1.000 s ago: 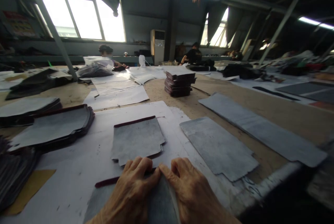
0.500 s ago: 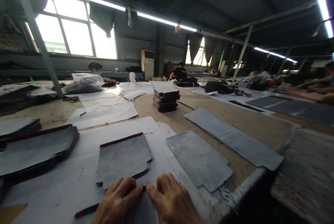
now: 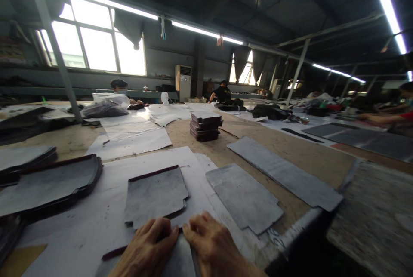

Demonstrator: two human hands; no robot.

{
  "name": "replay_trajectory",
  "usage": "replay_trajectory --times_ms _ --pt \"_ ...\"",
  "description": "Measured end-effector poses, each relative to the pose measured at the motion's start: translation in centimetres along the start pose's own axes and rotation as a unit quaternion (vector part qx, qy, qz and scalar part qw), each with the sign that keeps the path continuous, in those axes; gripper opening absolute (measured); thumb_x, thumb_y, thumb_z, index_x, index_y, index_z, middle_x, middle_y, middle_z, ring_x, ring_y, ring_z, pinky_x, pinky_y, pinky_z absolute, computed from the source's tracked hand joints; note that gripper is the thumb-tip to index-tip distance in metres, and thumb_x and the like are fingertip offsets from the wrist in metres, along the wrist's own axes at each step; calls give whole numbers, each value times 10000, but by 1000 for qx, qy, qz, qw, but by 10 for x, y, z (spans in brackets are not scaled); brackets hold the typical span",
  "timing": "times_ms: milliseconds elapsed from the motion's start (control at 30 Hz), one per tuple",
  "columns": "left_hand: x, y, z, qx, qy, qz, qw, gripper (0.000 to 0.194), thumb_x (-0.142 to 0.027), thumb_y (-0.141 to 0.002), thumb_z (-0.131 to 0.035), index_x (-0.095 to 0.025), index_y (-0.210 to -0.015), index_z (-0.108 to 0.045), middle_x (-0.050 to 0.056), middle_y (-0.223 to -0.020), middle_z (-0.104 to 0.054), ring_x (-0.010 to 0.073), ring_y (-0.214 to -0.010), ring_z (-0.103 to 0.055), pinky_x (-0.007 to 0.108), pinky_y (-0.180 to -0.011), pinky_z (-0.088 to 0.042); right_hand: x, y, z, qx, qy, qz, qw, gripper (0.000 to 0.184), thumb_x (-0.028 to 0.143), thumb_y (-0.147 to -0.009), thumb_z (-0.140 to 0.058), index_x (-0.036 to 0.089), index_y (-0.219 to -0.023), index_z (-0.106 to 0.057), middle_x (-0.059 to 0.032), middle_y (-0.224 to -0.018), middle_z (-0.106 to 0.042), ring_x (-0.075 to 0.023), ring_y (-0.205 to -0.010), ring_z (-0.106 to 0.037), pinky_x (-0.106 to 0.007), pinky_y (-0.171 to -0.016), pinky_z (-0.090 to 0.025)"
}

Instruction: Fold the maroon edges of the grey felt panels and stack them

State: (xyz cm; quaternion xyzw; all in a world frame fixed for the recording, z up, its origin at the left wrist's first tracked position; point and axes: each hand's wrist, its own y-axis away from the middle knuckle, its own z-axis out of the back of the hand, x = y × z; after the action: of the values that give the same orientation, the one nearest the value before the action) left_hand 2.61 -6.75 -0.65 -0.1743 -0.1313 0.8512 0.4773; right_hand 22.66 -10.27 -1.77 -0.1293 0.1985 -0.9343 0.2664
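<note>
Pinching one grey piece (image 3: 181,256) at bottom centre, my left hand (image 3: 151,244) and right hand (image 3: 211,242) nearly meet, fingers curled.

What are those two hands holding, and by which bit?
The left hand and right hand are on a grey piece, at its dark far edge. Whether they pinch that edge or only press it can't be told.

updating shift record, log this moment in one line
left hand: on maroon-edged grey panel; right hand: on same panel; ahead: notched grey panel, flat
</note>
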Motion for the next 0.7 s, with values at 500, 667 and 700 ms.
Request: replay_trajectory --times_ms 500,667,700 --pt "10 9 -22 -149 -38 -1 988 708 -181 -812 -448 -222 -1417 -82 80 -1100 -591 215 -937 -577 291 -784 -489 10 -40 -6 41 -92 -112 989 50 193 -730 -600 163 -690 -600 -54 -763 -605 -202 -814 -526 -310 -721 -410" --pt "12 10 -18 -141 -45 -6 989 578 -249 -811 -506 -197 -1343 -283 80 -1080 -598 224 -909 -572 317 -759 -470 11 -33 7 27 -101 -102 989 105 117 -685 -611 165 -671 -518 -22 -736 -579 -153 -750 -521 -244 -665 -401" --pt "10 9 -15 -146 -39 2 989 490 -263 -826 -496 -206 -1293 -360 71 -1044 -607 220 -884 -571 318 -744 -462 11 -30 12 19 -101 -95 990 106 90 -688 -587 163 -692 -511 -27 -755 -575 -152 -763 -518 -243 -680 -398"
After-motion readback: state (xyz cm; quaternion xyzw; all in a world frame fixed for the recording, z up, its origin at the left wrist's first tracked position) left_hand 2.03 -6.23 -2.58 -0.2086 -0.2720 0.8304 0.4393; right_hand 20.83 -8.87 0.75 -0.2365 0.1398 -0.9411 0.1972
